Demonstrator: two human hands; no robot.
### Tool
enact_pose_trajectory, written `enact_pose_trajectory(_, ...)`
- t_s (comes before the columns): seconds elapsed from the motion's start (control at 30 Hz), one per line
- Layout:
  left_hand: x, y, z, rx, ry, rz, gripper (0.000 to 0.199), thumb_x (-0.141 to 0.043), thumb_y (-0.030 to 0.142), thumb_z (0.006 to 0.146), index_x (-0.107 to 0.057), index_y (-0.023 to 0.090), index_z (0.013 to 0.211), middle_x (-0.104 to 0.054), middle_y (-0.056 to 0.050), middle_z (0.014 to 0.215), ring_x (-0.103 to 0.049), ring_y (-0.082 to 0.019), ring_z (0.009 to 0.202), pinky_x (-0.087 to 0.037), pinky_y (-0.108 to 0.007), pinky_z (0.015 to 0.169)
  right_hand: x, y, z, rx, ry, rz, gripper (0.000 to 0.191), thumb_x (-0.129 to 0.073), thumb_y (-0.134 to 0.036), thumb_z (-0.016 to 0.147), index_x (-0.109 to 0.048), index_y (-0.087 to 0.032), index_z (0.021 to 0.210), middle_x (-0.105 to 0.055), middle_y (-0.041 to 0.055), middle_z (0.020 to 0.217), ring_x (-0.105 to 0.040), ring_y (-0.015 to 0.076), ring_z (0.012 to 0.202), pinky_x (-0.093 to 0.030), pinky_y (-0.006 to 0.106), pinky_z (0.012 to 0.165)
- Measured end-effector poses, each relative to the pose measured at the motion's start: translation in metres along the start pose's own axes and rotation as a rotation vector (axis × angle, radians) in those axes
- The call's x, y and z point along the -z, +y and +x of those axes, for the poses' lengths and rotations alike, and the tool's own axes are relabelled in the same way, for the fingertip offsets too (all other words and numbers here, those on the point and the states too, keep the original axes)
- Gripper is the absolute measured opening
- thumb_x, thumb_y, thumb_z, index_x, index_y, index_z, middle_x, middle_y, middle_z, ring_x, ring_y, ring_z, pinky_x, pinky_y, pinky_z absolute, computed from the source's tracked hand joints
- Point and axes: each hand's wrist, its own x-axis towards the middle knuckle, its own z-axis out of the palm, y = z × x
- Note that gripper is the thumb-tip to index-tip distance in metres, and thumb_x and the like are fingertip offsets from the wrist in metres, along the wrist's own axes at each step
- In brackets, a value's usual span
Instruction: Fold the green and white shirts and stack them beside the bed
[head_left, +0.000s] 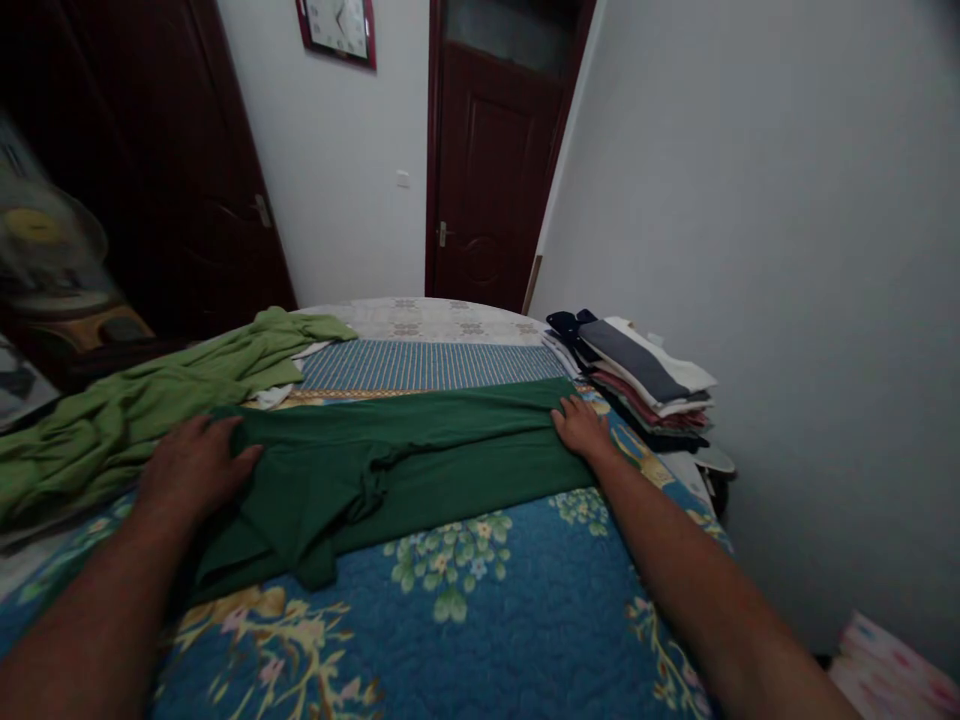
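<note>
so the green cloth (465, 430) is lying across the flowery bedspread (517, 610), left hand (196, 462) and right hand (583, 428) resting on opposite ends, can't tell if either's pinching it, and imo an uneven tug could set that bunched bit (371, 482) into creases

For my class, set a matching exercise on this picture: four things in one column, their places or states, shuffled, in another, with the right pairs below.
Things
1. Clock
2. Clothes pile
3. Dark green garment
4. Light green cloth

Places or states
A. Crumpled, at picture left
B. Touched by left hand and right hand
C. Hung on the wall
D. Stacked, at picture right

Pairs: 1-C, 2-D, 3-B, 4-A
</note>
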Motion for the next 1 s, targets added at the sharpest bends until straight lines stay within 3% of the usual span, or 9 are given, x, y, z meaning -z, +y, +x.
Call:
enact_pose_trajectory(0.13, 0.026, 0.044, -0.015, -0.166, 0.068, -0.081, 0.068, -0.048, 0.055, 0.096, -0.066, 0.009, 0.143, -0.056, -0.02, 0.16, -0.051, -0.034, 0.147, -0.034, -0.047, 0.129, 0.004, 0.002, -0.008, -0.129, 0.005, 0.016, 0.062, -0.031, -0.047, 0.112, -0.046, -0.021, 0.167, -0.036, 0.0164, 0.176, -0.03, 0.038, 0.162, -0.024, 0.07, 0.127)
enact_pose_trajectory(0.33, 0.047, 0.122, -0.052, -0.431, -0.278, -0.428, 0.067, -0.066, 0.069, 0.086, -0.075, 0.023, 0.135, -0.075, -0.013, 0.135, -0.066, -0.034, 0.127, -0.049, -0.045, 0.113, 0.003, 0.001, -0.016, -0.154, 0.085, 0.0, 0.058, -0.032, -0.037, 0.11, -0.051, -0.025, 0.163, -0.041, 0.0147, 0.173, -0.033, 0.0334, 0.162, -0.03, 0.067, 0.125)
enact_pose_trajectory(0.5, 0.039, 0.16, -0.074, -0.47, -0.302, -0.307, 0.043, -0.071, 0.048, 0.088, -0.079, 0.025, 0.124, -0.078, -0.014, 0.122, -0.07, -0.034, 0.117, -0.052, -0.042, 0.103, -0.002, 0.005, -0.018, -0.076, 0.164, -0.023, 0.057, -0.036, -0.036, 0.109, -0.053, -0.026, 0.162, -0.041, 0.0136, 0.173, -0.033, 0.033, 0.161, -0.028, 0.067, 0.126)
enact_pose_trajectory(0.6, 0.035, 0.163, -0.075, -0.481, -0.352, -0.302, 0.033, -0.061, 0.026, 0.087, -0.081, 0.025, 0.113, -0.08, -0.011, 0.114, -0.072, -0.03, 0.109, -0.053, -0.038, 0.097, -0.003, 0.006, -0.018, -0.032, 0.14, -0.012, 0.054, -0.034, -0.034, 0.109, -0.06, -0.028, 0.156, -0.048, 0.01, 0.17, -0.036, 0.031, 0.16, -0.023, 0.069, 0.128)
enact_pose_trajectory(0.67, 0.039, 0.158, -0.071, -0.482, -0.361, -0.33, 0.033, -0.059, 0.023, 0.084, -0.081, 0.025, 0.108, -0.08, -0.01, 0.107, -0.073, -0.028, 0.102, -0.053, -0.036, 0.093, -0.003, 0.007, -0.017, -0.036, 0.127, 0.001, 0.053, -0.033, -0.034, 0.109, -0.064, -0.029, 0.152, -0.051, 0.009, 0.168, -0.039, 0.0305, 0.158, -0.023, 0.07, 0.128)
enact_pose_trajectory(0.77, 0.049, 0.143, -0.065, -0.441, -0.387, -0.444, 0.037, -0.059, 0.028, 0.082, -0.081, 0.024, 0.111, -0.078, -0.007, 0.097, -0.071, -0.026, 0.089, -0.054, -0.035, 0.083, -0.002, 0.006, -0.018, -0.071, 0.144, 0.022, 0.053, -0.034, -0.034, 0.108, -0.068, -0.027, 0.148, -0.054, 0.0115, 0.165, -0.043, 0.0324, 0.154, -0.027, 0.07, 0.125)
enact_pose_trajectory(0.83, 0.056, 0.133, -0.061, -0.422, -0.475, -0.565, 0.044, -0.06, 0.035, 0.084, -0.078, 0.022, 0.122, -0.078, -0.005, 0.094, -0.07, -0.024, 0.084, -0.054, -0.034, 0.078, 0.0, 0.005, -0.019, -0.08, 0.162, 0.026, 0.053, -0.036, -0.031, 0.105, -0.071, -0.026, 0.144, -0.058, 0.0137, 0.16, -0.048, 0.0336, 0.15, -0.029, 0.07, 0.123)
enact_pose_trajectory(0.93, 0.059, 0.121, -0.058, -0.422, -0.607, -0.703, 0.054, -0.066, 0.046, 0.086, -0.073, 0.021, 0.133, -0.079, -0.005, 0.097, -0.072, -0.023, 0.086, -0.055, -0.032, 0.078, 0.004, 0.004, -0.022, -0.059, 0.202, 0.008, 0.05, -0.039, -0.028, 0.102, -0.074, -0.022, 0.138, -0.066, 0.0164, 0.149, -0.052, 0.035, 0.144, -0.03, 0.07, 0.121)
enact_pose_trajectory(1.0, 0.055, 0.113, -0.055, -0.397, -0.604, -0.739, 0.056, -0.069, 0.05, 0.085, -0.073, 0.02, 0.133, -0.081, -0.005, 0.1, -0.073, -0.024, 0.09, -0.056, -0.033, 0.08, 0.007, 0.002, -0.024, -0.018, 0.263, -0.005, 0.049, -0.042, -0.026, 0.1, -0.072, -0.019, 0.138, -0.067, 0.0183, 0.147, -0.053, 0.0356, 0.143, -0.031, 0.068, 0.122)
